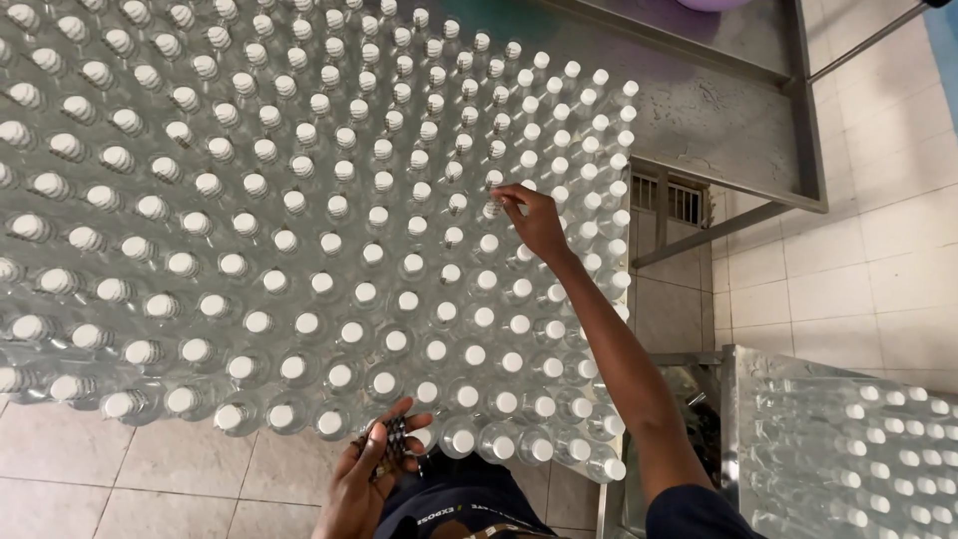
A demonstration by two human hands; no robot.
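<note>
Bottom centre: left hand (367, 471) cupped, fingers curled round a small stack of dark caps (396, 437), just at the near edge of the bottle block. Mid frame, right of centre: right hand (534, 222) reaches over the clear white-capped bottles (299, 250), fingertips pinched at one bottle top (492, 207); can't tell what's between them. Lower right: second batch of bottles (858, 449). Upper right: steel table (738, 110).
</note>
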